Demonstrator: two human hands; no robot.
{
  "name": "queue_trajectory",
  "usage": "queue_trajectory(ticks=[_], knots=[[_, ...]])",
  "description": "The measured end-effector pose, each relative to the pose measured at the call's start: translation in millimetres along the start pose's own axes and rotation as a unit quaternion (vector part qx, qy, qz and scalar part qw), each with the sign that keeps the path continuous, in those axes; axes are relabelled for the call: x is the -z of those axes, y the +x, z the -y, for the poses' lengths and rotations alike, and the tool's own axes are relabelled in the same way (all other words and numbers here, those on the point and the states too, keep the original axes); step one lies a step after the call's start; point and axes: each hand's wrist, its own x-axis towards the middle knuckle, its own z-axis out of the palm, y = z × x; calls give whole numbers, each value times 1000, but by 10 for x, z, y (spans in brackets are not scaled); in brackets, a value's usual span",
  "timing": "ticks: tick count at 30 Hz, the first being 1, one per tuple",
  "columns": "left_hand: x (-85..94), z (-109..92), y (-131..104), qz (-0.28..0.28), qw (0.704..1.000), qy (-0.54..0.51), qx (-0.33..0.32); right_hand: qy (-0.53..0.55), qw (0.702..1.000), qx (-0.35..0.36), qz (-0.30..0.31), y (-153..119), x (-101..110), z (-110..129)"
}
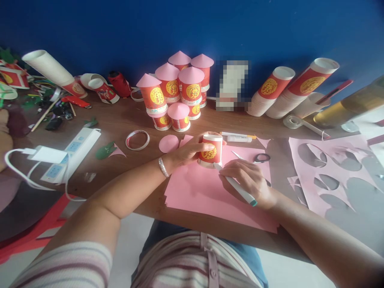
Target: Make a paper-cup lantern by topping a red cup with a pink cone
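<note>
My left hand [200, 149] is wrapped round a red paper cup [213, 140] with a yellow emblem, its white rim facing up. In my right hand [250, 182] is a white marker pen [240, 190] with a green end. The pen's tip meets the lower white band of the cup, or lies very close to it. Both hands are above a stack of pink paper sheets [198, 188]. Scissors [261, 158] lie on the sheets just beyond my right hand, partly hidden. A glue stick [239, 139] rests behind the cup.
Several red cups with pink cone tops [172, 86] stand at the back. Stacked paper cups [271, 90] lean against the wall on the right. Pink paper with cut-out holes [324, 160] lies at right. A power strip [72, 156] with cables is at left, near a tape ring [137, 140].
</note>
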Motion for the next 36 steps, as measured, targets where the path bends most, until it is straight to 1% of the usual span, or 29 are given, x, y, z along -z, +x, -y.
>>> queue_trajectory(ticks=[8, 11, 15, 26, 30, 36], knots=[[-33, -50, -25, 0, 1000, 14, -8, -21, 1000, -11, -16, -33, -18, -22], [-37, -56, -28, -9, 1000, 26, -13, -28, 999, -10, -17, -30, -12, -20], [-38, -47, -27, -9, 1000, 16, -12, -26, 999, -12, -20, -22, -4, -11], [-22, -20, -20, -2, 1000, 9, -13, -19, 1000, -17, -10, -2, -4, 19], [-20, -27, -19, 2, 1000, 6, -4, -11, 1000, -11, -7, 9, -2, 27], [-11, -19, -16, -10, 1000, -8, 9, -4, 999, 12, -37, 6, -4, 29]])
